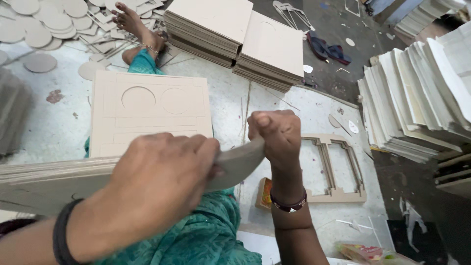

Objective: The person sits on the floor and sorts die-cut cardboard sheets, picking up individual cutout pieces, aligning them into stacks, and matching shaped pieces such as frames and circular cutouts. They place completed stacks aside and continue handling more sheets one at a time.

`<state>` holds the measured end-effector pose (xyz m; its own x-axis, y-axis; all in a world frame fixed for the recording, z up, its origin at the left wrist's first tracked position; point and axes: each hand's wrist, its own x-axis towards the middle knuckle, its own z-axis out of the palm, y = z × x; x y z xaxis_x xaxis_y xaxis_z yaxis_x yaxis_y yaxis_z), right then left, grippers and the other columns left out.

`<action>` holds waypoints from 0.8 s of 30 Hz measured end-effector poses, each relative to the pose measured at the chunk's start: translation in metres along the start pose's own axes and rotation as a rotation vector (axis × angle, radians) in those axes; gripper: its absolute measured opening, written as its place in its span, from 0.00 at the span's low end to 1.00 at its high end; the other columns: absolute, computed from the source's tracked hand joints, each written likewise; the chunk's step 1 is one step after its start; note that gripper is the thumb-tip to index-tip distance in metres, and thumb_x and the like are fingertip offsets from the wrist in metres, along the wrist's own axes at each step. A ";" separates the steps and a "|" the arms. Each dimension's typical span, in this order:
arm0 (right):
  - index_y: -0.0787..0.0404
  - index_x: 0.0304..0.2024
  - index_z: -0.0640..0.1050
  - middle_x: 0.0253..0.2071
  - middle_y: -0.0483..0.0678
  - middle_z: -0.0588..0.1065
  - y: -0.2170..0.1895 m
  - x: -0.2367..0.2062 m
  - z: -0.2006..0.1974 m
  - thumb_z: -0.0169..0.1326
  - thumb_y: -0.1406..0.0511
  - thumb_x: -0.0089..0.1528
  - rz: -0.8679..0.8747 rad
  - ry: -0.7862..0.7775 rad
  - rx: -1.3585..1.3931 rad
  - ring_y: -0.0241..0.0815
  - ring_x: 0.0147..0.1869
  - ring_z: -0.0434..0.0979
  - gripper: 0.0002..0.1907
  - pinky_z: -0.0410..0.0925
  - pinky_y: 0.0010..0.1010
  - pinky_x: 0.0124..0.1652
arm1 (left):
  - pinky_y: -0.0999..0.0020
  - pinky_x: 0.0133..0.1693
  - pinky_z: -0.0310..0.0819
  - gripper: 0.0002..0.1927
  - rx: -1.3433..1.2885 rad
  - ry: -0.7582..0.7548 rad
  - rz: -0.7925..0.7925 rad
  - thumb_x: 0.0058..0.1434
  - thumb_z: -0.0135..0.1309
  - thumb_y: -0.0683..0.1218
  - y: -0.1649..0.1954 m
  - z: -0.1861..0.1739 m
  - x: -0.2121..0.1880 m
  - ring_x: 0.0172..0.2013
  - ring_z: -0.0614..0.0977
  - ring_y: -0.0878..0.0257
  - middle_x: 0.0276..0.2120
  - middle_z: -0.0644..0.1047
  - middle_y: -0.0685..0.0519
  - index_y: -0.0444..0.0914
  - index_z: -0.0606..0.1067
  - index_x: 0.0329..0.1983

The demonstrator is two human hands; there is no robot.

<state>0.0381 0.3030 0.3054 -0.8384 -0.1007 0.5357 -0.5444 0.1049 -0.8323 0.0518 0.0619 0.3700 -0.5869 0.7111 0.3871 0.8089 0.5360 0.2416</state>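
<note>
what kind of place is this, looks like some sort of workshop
Probably a small cardboard die-cutting workshop, worked on the floor. Stacks of cut board stand around, punched-out discs lie scattered, and both hands, left hand and right hand, grip a bent board sheet.

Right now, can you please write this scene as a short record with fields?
left hand: left hand grips a stack of grey cardboard sheets
right hand: right hand pinches the bent corner of the stack
on lap: die-cut board with two round cutouts
floor right: cardboard frame offcuts
behind: two piles of cut boards
far left: round card discs
</note>
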 end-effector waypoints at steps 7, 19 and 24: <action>0.64 0.25 0.71 0.24 0.49 0.67 -0.018 0.009 0.020 0.52 0.59 0.73 -0.356 0.110 -0.769 0.42 0.26 0.67 0.23 0.60 0.35 0.28 | 0.49 0.37 0.75 0.08 0.088 -0.421 -0.187 0.59 0.54 0.51 -0.029 0.001 0.033 0.35 0.83 0.46 0.31 0.82 0.45 0.43 0.76 0.37; 0.61 0.22 0.63 0.20 0.47 0.60 -0.015 0.029 0.007 0.50 0.54 0.73 -0.390 -0.423 -0.335 0.44 0.21 0.64 0.28 0.56 0.34 0.23 | 0.67 0.41 0.78 0.30 -0.856 -0.937 -0.288 0.38 0.59 0.41 -0.065 0.035 0.044 0.37 0.83 0.63 0.36 0.85 0.52 0.42 0.83 0.50; 0.61 0.20 0.62 0.19 0.47 0.60 0.005 0.051 0.012 0.50 0.55 0.73 -0.470 -0.538 -0.163 0.43 0.20 0.62 0.29 0.55 0.34 0.22 | 0.65 0.30 0.76 0.24 -1.014 -0.979 -0.293 0.37 0.57 0.41 -0.071 0.031 0.044 0.27 0.81 0.64 0.28 0.83 0.51 0.35 0.84 0.42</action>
<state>-0.0069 0.2864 0.3273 -0.4088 -0.6386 0.6519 -0.8756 0.0731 -0.4774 -0.0321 0.0693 0.3417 -0.1849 0.8782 -0.4411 0.0884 0.4619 0.8825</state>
